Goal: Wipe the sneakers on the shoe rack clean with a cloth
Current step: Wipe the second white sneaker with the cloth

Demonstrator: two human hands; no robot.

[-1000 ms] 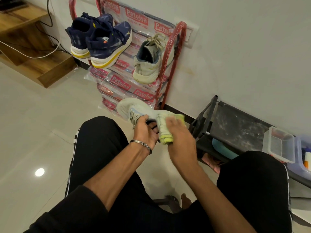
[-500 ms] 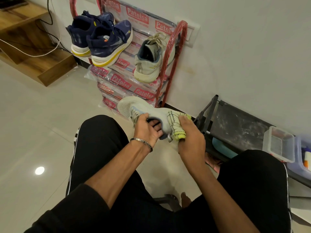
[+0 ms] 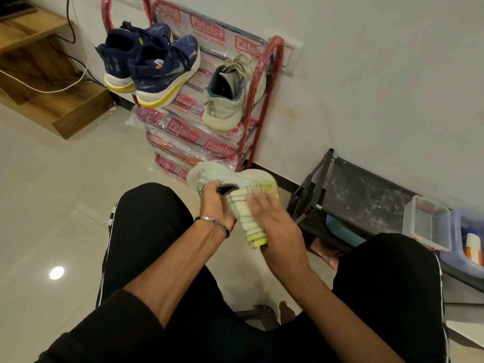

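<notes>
Between my knees I hold a white sneaker (image 3: 251, 176), toe pointing left. My left hand (image 3: 217, 203) grips it at the collar, fingers curled into the opening. My right hand (image 3: 275, 221) presses a white and yellow checked cloth (image 3: 247, 216) against the heel side, fingers blurred and fairly straight over the cloth. On the red shoe rack (image 3: 258, 100) at the wall stand its white partner sneaker (image 3: 230, 95) and a pair of navy sneakers (image 3: 154, 66) with yellow soles.
The rack's shelves are wrapped in printed plastic (image 3: 183, 132). A low black rack (image 3: 366, 203) at the right carries clear plastic boxes (image 3: 427, 226). A wooden shelf unit (image 3: 47, 82) with cables stands at the left. Pale floor tiles (image 3: 52, 205) lie around my legs.
My right hand has slid the cloth back toward me along the sneaker's heel side, and the cloth now hangs lower. My left hand keeps its grip on the collar.
</notes>
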